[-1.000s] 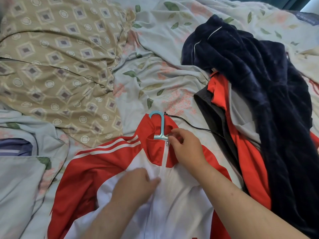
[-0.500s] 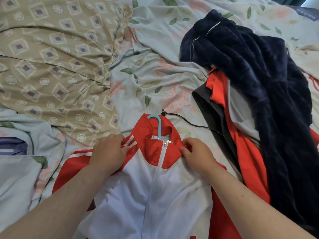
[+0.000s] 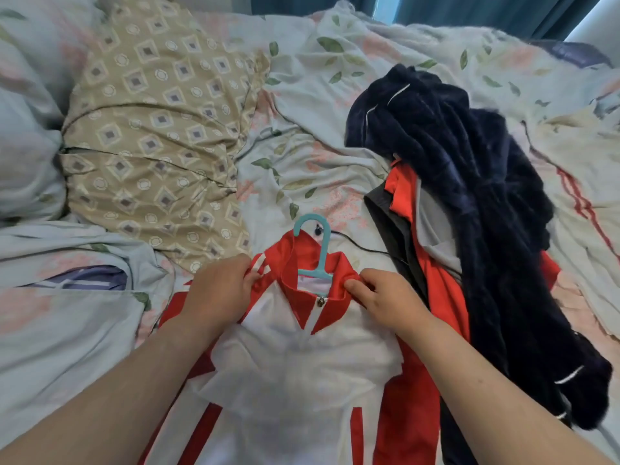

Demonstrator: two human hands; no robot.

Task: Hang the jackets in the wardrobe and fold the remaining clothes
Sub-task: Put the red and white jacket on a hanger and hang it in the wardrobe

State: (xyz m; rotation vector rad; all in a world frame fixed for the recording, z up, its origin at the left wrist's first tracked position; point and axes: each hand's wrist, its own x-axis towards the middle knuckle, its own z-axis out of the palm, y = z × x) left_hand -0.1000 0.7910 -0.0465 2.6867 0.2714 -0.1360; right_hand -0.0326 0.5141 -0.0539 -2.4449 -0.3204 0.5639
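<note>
A red and white track jacket [image 3: 302, 357] lies zipped up on the bed, with a light blue hanger [image 3: 317, 250] inside it and the hook sticking out of the collar. My left hand [image 3: 221, 290] grips the jacket's left shoulder by the white stripes. My right hand [image 3: 382, 297] pinches the right side of the red collar. To the right lie a dark navy fleece garment [image 3: 469, 196] and, under it, an orange, grey and black garment [image 3: 422, 250].
A beige patterned pillow [image 3: 157, 135] lies at the upper left on floral bedding [image 3: 315, 82]. A thin black cable [image 3: 355, 243] runs behind the collar. Folded pale bedding [image 3: 67, 317] is at the left. Teal curtains [image 3: 469, 8] hang beyond the bed.
My right hand left the zip pull and moved to the collar's right side. My left hand went from the jacket's chest up to its left shoulder. The collar now stands open around the hanger.
</note>
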